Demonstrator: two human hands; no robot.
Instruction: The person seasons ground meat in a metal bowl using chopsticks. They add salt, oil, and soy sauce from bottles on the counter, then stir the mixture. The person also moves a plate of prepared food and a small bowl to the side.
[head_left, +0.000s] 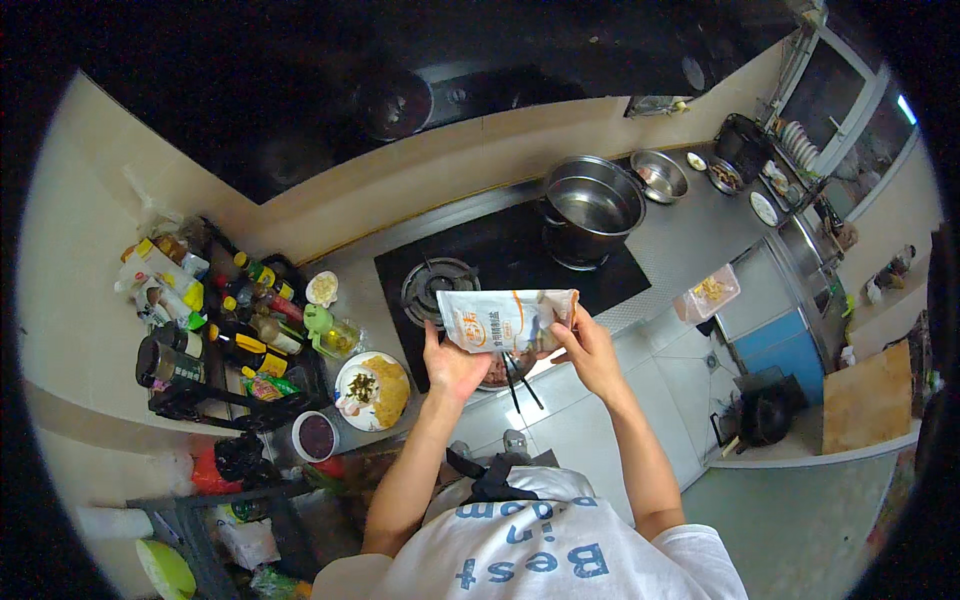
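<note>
A white printed plastic packet (499, 321) bearing writing lies sideways between my two hands, over the front edge of the stove. My left hand (456, 367) holds its left end from below, thumb up along the edge. At the other end, my right hand (592, 352) grips the orange-edged corner, with the thumb on the front face. Partly hidden under the packet is a metal bowl (491, 388) of what looks like raw minced meat. Dark chopsticks (529, 388) stick out of it towards me. Left of my left hand is a plate (349, 418) with yellow food and chopped dark bits.
A large steel pot (592, 199) stands on the right burner of the black glass hob (510, 262); the left burner (441, 289) is bare. Seasoning bottles (251, 351) crowd a rack at left, near an oil bottle (330, 334). Overhead hangs a dark range hood (322, 112).
</note>
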